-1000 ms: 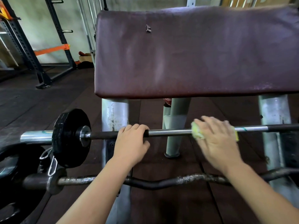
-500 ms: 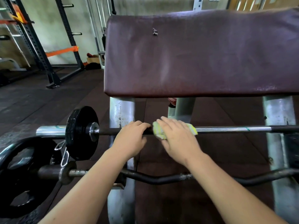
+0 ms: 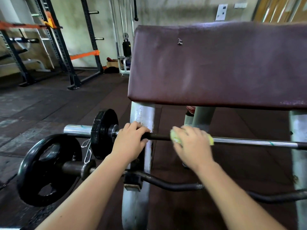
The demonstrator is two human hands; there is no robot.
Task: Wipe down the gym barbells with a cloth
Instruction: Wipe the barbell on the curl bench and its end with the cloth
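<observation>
Nearest you, the curved bar (image 3: 172, 185) sits low across the bench's front posts, its big plate (image 3: 48, 170) at the left end; from this view it looks rusty and not yet wiped. Just above it your left hand (image 3: 130, 143) is closed around the straight barbell (image 3: 249, 143), beside the small plate (image 3: 103, 133) at the bench's left post (image 3: 142, 117). Your right hand (image 3: 192, 143) is wrapped around the yellow cloth (image 3: 175, 138) on that same bar. A second ago the cloth was out toward the right, half a second ago it had slid up against your left hand, and now it sits a little right of it again. I'd judge the middle stretch is getting its passes, while the sleeve past the small plate and the far right end remain. The maroon pad (image 3: 216, 63) overhangs the bar, so keep your strokes low. Beyond, a rack (image 3: 66, 52) stands against the wall.
</observation>
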